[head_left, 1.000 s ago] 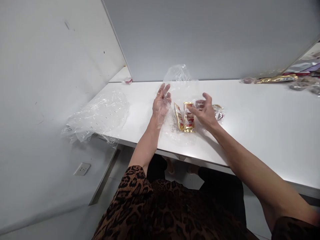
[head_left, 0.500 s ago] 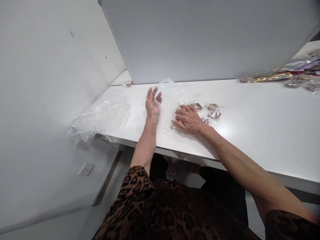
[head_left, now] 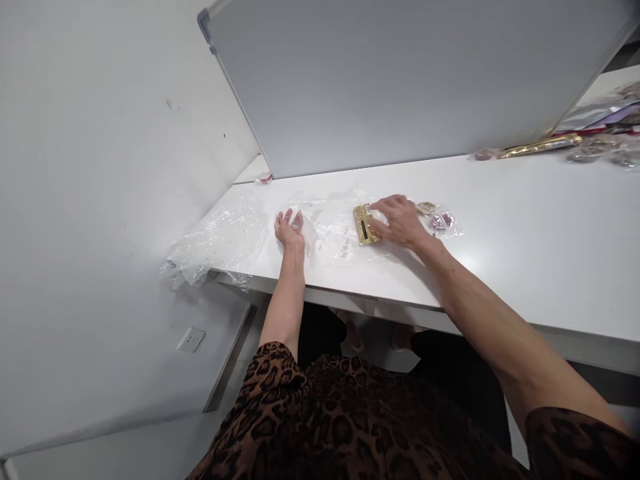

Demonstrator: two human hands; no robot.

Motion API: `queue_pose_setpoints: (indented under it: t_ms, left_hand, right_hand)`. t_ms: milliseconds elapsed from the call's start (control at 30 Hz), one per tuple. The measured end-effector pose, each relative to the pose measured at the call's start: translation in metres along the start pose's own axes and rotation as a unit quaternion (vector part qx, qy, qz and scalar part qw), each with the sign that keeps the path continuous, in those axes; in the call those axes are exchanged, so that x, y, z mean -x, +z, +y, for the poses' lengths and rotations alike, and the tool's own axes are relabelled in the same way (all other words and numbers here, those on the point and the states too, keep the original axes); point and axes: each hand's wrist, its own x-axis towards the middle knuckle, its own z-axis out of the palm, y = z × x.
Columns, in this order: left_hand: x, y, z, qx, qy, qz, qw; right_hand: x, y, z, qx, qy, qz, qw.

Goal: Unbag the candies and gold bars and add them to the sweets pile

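My left hand (head_left: pixel 289 229) is at the left end of a clear plastic bag (head_left: pixel 333 230) spread on the white table. Its fingers are apart and loosely curled, and film lies against the thumb side. Whether the hand is inside the bag I cannot tell. My right hand (head_left: pixel 401 220) has its thumb and fingertips at the right edge of a flat gold packet (head_left: pixel 367 225) with a dark bar on its face. Just beyond that hand lie a small round gold-brown item (head_left: pixel 427 208) and a clear packet with dark red pieces (head_left: pixel 443 222).
A heap of clear plastic film (head_left: pixel 225 233) hangs over the table's left front edge. Along the back stands a grey board (head_left: pixel 390 87). Bagged items and a long gold wrapper (head_left: pixel 543 145) lie at the far right, and a small red-and-white packet (head_left: pixel 265 179) sits in the back left corner.
My left hand has come nearer and its fingers have curled a little. My right hand has shifted right and turned, and the gold packet now shows its face. The view has tilted slightly.
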Motion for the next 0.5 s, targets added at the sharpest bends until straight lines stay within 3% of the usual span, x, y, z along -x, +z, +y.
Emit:
queue_pose_setpoints:
  t_ms: [100,167,333,500]
  left_hand:
    - [0.002,-0.005,-0.001,-0.019,0.006,-0.012,1.000]
    - [0.003,-0.008,-0.002,-0.027,0.012,-0.003,1.000]
    - [0.004,-0.012,-0.002,-0.034,0.023,0.036,0.999]
    - [0.006,-0.014,0.001,-0.044,0.029,0.053,0.997]
  right_hand:
    - [0.004,0.014,-0.018,-0.007,-0.125,-0.072,0.990]
    - [0.007,0.017,-0.025,0.026,-0.128,-0.094,0.987]
    - [0.008,0.004,-0.017,0.096,0.042,-0.071,0.992]
    - [0.005,-0.014,0.008,0.115,0.207,-0.071,0.969]
